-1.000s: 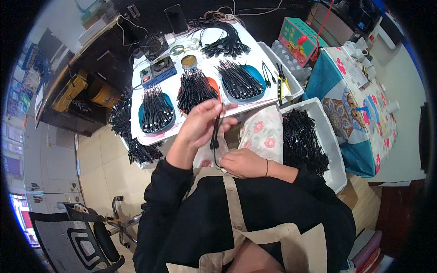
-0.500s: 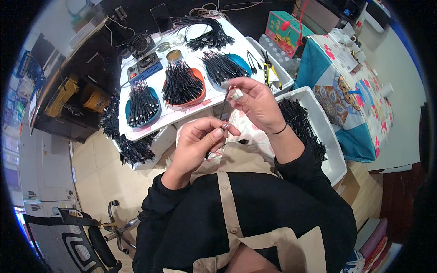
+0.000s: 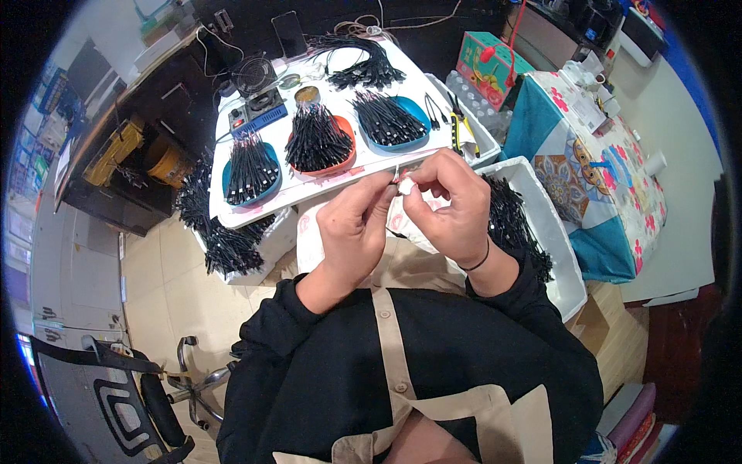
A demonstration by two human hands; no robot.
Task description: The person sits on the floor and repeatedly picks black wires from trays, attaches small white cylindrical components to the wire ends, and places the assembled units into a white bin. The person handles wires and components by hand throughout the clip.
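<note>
a thin black cable (image 3: 396,233) seems to be held in the left grip (image 3: 355,226), closed to a narrow pinch, and a small white piece (image 3: 406,187) is pinched in the right grip (image 3: 452,210); both are brought together above the lap, just before the worktop (image 3: 417,82). the fine work is probably best done with the cable steadied close to its tip — a slack hold might let it bend — and with light fingertip pressure. whether the white piece is paper or plastic cannot be told. slim, supple-looking cables (image 3: 318,138) are fanned in smooth, rounded blue trays (image 3: 418,116) and an orange tray (image 3: 347,131).
</note>
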